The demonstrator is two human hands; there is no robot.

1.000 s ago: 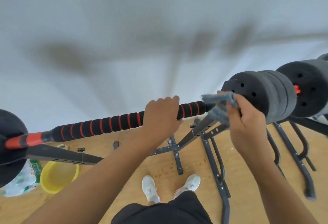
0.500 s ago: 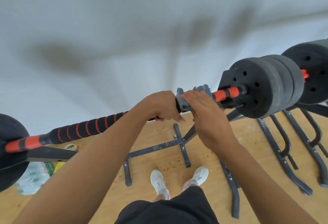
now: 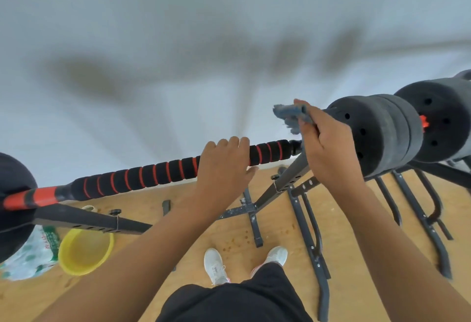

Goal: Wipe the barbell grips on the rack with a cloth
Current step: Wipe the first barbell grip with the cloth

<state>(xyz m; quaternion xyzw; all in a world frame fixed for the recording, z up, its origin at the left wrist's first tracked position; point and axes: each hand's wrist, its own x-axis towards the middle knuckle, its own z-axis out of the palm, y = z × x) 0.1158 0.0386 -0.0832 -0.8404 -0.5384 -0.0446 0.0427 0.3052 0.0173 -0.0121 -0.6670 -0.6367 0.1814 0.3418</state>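
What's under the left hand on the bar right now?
The left hand rests on the black-and-red foam grip, covering a stretch of it. Whether that stretch is clean cannot be seen. The cloth is in the right hand, off the bar.

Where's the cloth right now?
In the head view the blue cloth is right of centre, pinched in the right hand, lifted above the bar's foam grip, just left of the black weight plates.
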